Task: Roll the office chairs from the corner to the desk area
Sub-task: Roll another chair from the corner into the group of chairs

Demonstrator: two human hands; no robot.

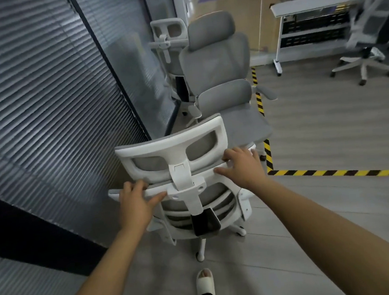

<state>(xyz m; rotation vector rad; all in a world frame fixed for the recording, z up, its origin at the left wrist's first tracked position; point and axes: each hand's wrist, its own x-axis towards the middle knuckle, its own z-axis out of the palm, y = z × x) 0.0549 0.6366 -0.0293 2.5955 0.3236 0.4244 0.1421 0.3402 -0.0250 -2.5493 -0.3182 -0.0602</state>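
Left grip (135,204) had its fingers curled over the top rail of the nearest chair (194,199), left of the white spine, with the thumb laid along the rail toward the middle. Right grip (242,164) held the same rail on the other side, a little higher. Its fingers were bent over the edge just under the headrest (172,146) and its thumb pointed left. Both forearms reached out nearly straight, the right one coming in from the lower right.

That chair stood with its back to me on the tiled floor, close beside the wall of grey blinds (33,94) on my left, its white castor legs showing underneath. My foot in a white slipper (205,282) was just behind its base.

Close in front of it stood a grey chair (217,59) facing me, its seat edge reaching past the headrest of mine; whether the two touched I could not tell. Behind that one, in the corner by the glass, was a third chair (168,31), white-framed, its back turned to me. Yellow-and-black tape (335,174) ran along the floor to the right of this row, then turned across toward the right edge. Well beyond it, a white tabletop (312,4) on a wheeled leg had another chair (366,40) beside it, blurred.
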